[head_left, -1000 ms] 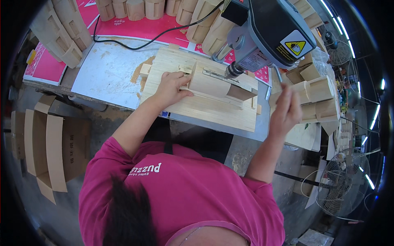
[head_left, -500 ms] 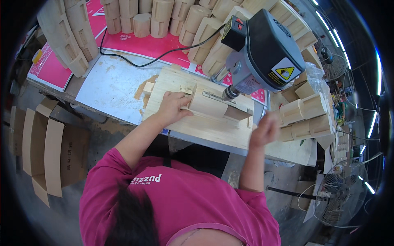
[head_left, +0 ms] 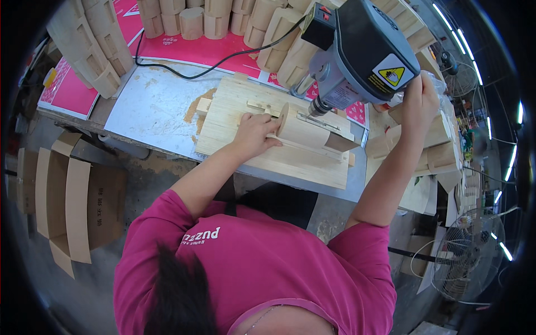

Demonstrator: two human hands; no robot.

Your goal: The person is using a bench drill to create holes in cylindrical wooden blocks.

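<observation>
A pale wooden cylinder (head_left: 301, 129) with a slot along its top lies on its side on a flat wooden board (head_left: 224, 125). My left hand (head_left: 258, 134) grips its left end, thumb on the near side and fingers on the far side. Directly over the slot is the chuck (head_left: 319, 106) of a grey and black drill press (head_left: 365, 50). Whether the bit touches the wood I cannot tell. My right hand (head_left: 421, 100) is raised at the right side of the drill head with curled fingers; what they close on is hidden.
Several wooden cylinders (head_left: 216, 19) stand along the back, more (head_left: 438, 134) lie at the right. A black cable (head_left: 190, 77) crosses the white table sheet (head_left: 151, 100). An open cardboard box (head_left: 78, 206) stands on the floor at left, a wire fan (head_left: 466, 257) at right.
My right hand has gone up and right, from beside the cylinder to the drill head's side. The left hand still holds the cylinder's end. The whole view has shifted slightly.
</observation>
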